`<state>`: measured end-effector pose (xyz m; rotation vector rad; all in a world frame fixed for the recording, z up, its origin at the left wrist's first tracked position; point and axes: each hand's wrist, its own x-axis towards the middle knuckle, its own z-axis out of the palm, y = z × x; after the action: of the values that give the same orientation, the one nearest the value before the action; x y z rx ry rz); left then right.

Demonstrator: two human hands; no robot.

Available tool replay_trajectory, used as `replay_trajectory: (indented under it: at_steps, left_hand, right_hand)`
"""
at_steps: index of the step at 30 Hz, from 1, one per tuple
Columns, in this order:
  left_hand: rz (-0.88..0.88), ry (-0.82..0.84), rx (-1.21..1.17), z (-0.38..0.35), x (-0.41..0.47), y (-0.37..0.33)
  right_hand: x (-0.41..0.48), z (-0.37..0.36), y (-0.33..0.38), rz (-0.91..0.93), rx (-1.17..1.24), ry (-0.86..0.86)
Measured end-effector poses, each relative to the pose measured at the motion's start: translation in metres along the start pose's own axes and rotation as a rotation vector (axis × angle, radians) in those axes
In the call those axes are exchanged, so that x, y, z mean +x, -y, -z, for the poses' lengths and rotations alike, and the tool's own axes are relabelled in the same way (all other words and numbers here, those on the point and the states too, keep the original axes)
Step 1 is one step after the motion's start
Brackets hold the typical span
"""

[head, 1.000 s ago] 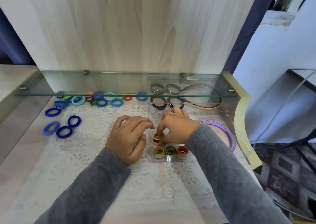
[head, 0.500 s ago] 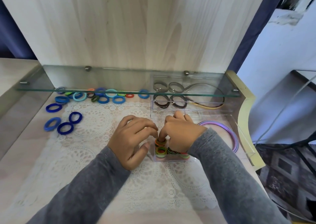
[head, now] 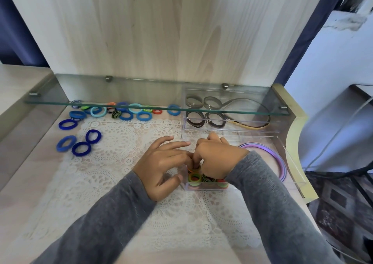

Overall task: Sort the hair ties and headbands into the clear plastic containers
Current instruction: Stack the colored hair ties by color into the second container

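A small clear plastic container (head: 203, 187) stands on the lace mat, holding several upright striped hair ties of green, red and black. My right hand (head: 218, 158) reaches down into it and pinches an orange hair tie (head: 193, 170) at its left end. My left hand (head: 163, 164) lies against the container's left side, fingers relaxed and spread. Behind them a long clear container (head: 232, 127) holds brown hair ties and a thin headband. A purple headband (head: 270, 158) lies in another clear tray at the right.
Several loose blue hair ties (head: 80, 142) lie at the left, and more coloured ties (head: 125, 112) sit under a glass shelf (head: 141, 107). A wooden back panel rises behind. The desk's raised cream edge (head: 292, 142) bounds the right side.
My right hand has pushed the orange hair tie lower into the small container. My left hand's fingers have spread out and shifted slightly toward the container.
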<state>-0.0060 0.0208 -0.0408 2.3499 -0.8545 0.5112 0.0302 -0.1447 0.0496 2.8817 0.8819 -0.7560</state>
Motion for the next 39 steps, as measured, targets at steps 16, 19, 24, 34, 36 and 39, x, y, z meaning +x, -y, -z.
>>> replay_trajectory:
  at_steps: [16, 19, 24, 34, 36, 39]
  left_hand:
    - [0.027, -0.021, -0.007, 0.001, 0.001, -0.002]
    - [0.067, -0.054, 0.029, 0.000, 0.001, -0.005]
    - [0.114, 0.045, 0.224, -0.004, 0.004, -0.004]
    - [0.119, 0.166, 0.316, -0.008, 0.005, -0.002]
    - [0.118, 0.163, 0.321, -0.009, 0.004, -0.002]
    - [0.140, 0.130, 0.314, -0.008, 0.005, -0.002]
  right_hand:
    - [-0.004, -0.012, -0.030, 0.016, 0.292, -0.382]
    - [-0.004, -0.020, -0.030, 0.000, 0.278, -0.377]
    - [-0.002, -0.022, -0.027, 0.002, 0.267, -0.384]
    - [-0.004, -0.021, -0.026, 0.001, 0.271, -0.382]
    - [-0.005, -0.022, -0.027, -0.017, 0.262, -0.384]
    - [-0.004, -0.024, -0.026, -0.028, 0.211, -0.375]
